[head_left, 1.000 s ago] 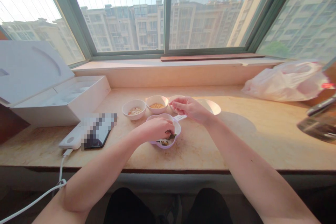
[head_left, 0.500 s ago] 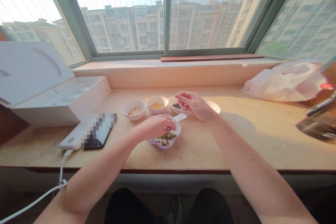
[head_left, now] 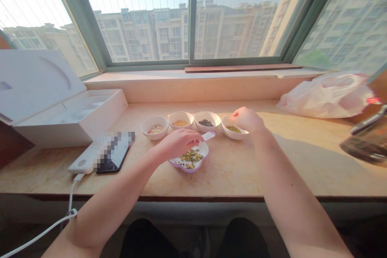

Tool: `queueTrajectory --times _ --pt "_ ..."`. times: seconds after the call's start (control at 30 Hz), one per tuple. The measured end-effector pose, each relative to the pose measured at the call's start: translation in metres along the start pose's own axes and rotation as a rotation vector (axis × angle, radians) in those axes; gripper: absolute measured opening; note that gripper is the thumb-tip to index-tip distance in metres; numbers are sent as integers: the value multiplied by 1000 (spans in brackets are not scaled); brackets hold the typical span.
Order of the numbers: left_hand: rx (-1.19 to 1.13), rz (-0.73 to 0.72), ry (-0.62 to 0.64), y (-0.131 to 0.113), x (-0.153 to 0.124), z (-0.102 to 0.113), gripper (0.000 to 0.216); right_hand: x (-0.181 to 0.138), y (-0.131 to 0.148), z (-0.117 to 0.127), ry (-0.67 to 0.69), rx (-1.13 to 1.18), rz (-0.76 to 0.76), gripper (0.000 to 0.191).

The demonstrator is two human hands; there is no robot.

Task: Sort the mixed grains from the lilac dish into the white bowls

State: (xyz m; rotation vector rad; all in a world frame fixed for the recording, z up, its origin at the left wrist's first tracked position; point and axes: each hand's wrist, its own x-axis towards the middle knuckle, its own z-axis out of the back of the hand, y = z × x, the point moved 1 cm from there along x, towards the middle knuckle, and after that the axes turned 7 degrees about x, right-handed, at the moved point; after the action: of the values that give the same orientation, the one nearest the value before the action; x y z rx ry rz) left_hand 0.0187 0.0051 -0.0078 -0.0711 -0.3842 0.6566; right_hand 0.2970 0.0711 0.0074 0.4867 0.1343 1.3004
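A purple-edged, scalloped dish (head_left: 193, 165) with a short labelled handle (head_left: 208, 136) holds mixed green, yellow and black beans (head_left: 192, 156). Over its back left part hovers my left hand (head_left: 185, 142), fingers curled together; whatever is in them is hidden. My right hand (head_left: 246, 119) is at the rim of the rightmost white bowl (head_left: 236, 134), which has green beans (head_left: 234, 129) in it. Its thumb and fingertips are pinched, and I cannot make out what they hold. Left of that bowl stand a bowl of black beans (head_left: 206, 123), one of yellow grains (head_left: 180, 122) and one of pale, reddish pieces (head_left: 155, 129).
To the left are an open white box (head_left: 105, 109), a phone (head_left: 116, 155) and a white power bank (head_left: 83, 161) with a cable (head_left: 71, 193). A plastic bag (head_left: 326, 94) and a dark transparent container (head_left: 365, 141) lie on the right. The window sill (head_left: 145, 75) runs behind.
My right hand has moved right, from above the black beans to the green bean bowl. My left hand has lifted slightly, uncovering more of the mixed beans.
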Motion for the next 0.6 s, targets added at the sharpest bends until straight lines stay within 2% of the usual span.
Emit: queueTrajectory --times 0.1,0.17,0.27,0.37,0.43,0.47,0.6 --pt "11 17 -66 3 -1 -1 22 3 -6 0 81 -79 -70 9" --pt "5 31 -130 4 -2 -2 22 4 -7 -1 71 -71 -69 11" --pt "-15 60 -227 5 -2 -2 22 1 2 -3 -19 86 91 14" --pt "-20 108 -303 5 -2 0 24 -11 23 -7 -19 417 320 18" --pt "-27 131 -359 4 -2 1 22 -22 37 -11 105 649 431 23" --pt "-30 140 -386 4 -2 2 21 -28 44 -14 215 747 446 26" --pt "-22 149 -444 5 -1 2 21 -45 57 -24 754 967 433 33"
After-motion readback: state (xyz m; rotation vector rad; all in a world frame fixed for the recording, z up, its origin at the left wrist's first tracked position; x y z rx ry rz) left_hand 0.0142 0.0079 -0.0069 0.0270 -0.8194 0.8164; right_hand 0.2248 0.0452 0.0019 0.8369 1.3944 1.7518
